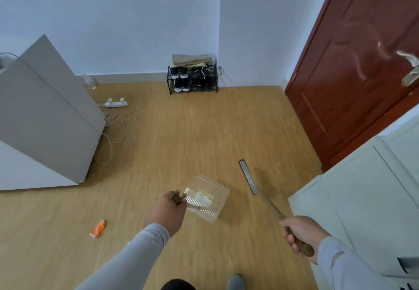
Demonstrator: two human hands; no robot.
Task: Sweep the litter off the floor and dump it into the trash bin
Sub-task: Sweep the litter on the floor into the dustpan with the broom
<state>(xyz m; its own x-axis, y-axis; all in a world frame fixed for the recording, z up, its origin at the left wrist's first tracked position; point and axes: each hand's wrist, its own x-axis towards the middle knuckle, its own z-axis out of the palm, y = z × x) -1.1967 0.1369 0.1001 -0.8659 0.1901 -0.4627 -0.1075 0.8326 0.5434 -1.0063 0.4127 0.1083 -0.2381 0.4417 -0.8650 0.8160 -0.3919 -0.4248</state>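
Observation:
My left hand [169,210] grips the brown handle of a clear plastic dustpan [209,195], held just above the wooden floor at centre. A yellow-white scrap of litter [204,197] lies inside the pan. My right hand [299,236] grips the brown handle of a long broom shaft; its narrow grey head [248,177] sits low over the floor to the right of the dustpan. An orange wrapper [98,229] lies on the floor to the left, apart from both tools. No trash bin shows.
A grey cabinet [45,117] stands at the left with a white power strip [116,103] and loose cables beside it. A black shoe rack [192,77] stands against the far wall. A red-brown door [353,63] and pale cupboards [362,194] line the right.

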